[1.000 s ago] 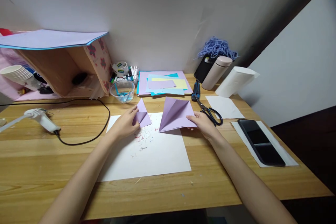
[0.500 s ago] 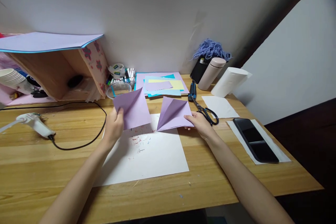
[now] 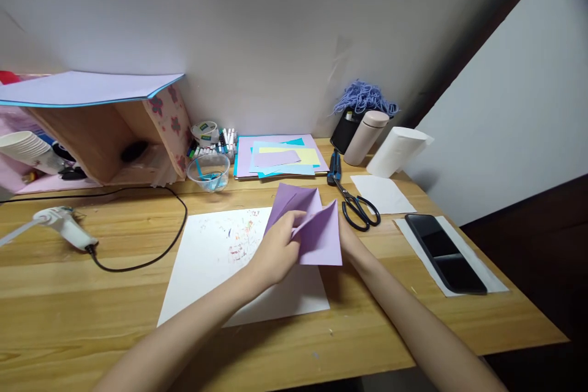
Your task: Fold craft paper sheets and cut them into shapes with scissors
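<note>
Two folded purple paper pieces point(image 3: 316, 226) are held together just above the white sheet point(image 3: 215, 257) on the wooden desk point(image 3: 114, 294). My left hand point(image 3: 278, 251) is closed, pinching the papers from the left, its fingers tucked between the folds. My right hand point(image 3: 346, 239) sits behind the papers' right edge and grips them; most of its fingers are hidden by the paper.
Black scissors point(image 3: 356, 208) lie just right of the papers. A phone point(image 3: 443, 251) rests on white paper at the right. A stack of coloured paper point(image 3: 280, 156), a clear bowl point(image 3: 209, 171), markers, a glue gun point(image 3: 64, 226) with its cable, a flask and a paper roll line the back.
My left hand lifted its purple piece, carried it right and brought it onto the piece in my right hand. Both pieces now meet over the white sheet's right side.
</note>
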### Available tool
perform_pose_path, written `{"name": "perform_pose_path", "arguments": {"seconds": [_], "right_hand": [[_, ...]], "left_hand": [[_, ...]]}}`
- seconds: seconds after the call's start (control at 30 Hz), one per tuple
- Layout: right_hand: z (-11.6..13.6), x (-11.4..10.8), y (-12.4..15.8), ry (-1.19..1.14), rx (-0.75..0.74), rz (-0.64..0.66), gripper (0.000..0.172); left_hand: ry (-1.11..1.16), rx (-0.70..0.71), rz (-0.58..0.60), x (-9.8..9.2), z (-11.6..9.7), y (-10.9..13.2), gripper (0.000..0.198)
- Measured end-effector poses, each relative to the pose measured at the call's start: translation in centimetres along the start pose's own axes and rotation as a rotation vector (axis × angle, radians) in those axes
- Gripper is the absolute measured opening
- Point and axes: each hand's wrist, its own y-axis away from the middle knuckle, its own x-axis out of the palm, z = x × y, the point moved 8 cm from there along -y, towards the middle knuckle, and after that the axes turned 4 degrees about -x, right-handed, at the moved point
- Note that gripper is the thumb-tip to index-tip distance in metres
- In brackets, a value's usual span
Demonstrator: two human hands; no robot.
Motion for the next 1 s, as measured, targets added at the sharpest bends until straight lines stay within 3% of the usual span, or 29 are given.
{"name": "perform_pose_path", "arguments": {"seconds": [0.17,0.3,0.4,0.53,0.67,0.73,0.77,0.87,0.93,1.0], "right_hand": [[-0.6,0.6,0.0,0.039,0.060,0.025,0.018],[-1.2,1.0,-0.2,0.013,0.116,0.028,0.022],[-1.6,1.1,-0.2,-0.022,0.157,0.021,0.018],[-1.6,1.0,0.0,-0.106,0.201,0.014,0.020],[-2.0,1.1,0.3,-0.220,0.307,0.007,0.037],[-2.3,1.3,0.3,-0.240,0.353,0.032,0.048],[-2.3,1.4,0.2,-0.243,0.363,0.047,0.052],[-2.4,1.4,0.1,-0.245,0.376,0.070,0.056],[-2.1,1.4,-0.1,-0.259,0.355,0.087,0.057],[-1.4,1.5,-0.2,-0.288,0.285,0.124,0.055]], "left_hand": [[-0.373,-0.092,-0.153,0.9,2.2,-3.0,0.055],[-0.562,-0.051,-0.203,0.5,2.5,-3.6,0.050],[-0.631,-0.080,-0.201,0.0,3.1,-3.5,0.024],[-0.706,-0.105,-0.193,-0.5,3.8,-3.5,0.029],[-0.733,-0.079,-0.244,-0.7,4.0,-3.6,0.023],[-0.694,-0.011,-0.361,-1.3,3.4,-3.3,0.017],[-0.647,0.026,-0.446,-1.7,3.2,-2.9,0.024],[-0.356,0.013,-0.651,-3.5,4.1,-1.7,0.068],[-0.053,-0.123,-0.603,-3.9,6.4,-1.5,0.080],[0.216,-0.254,-0.484,-3.5,8.3,-1.4,0.069]]}}
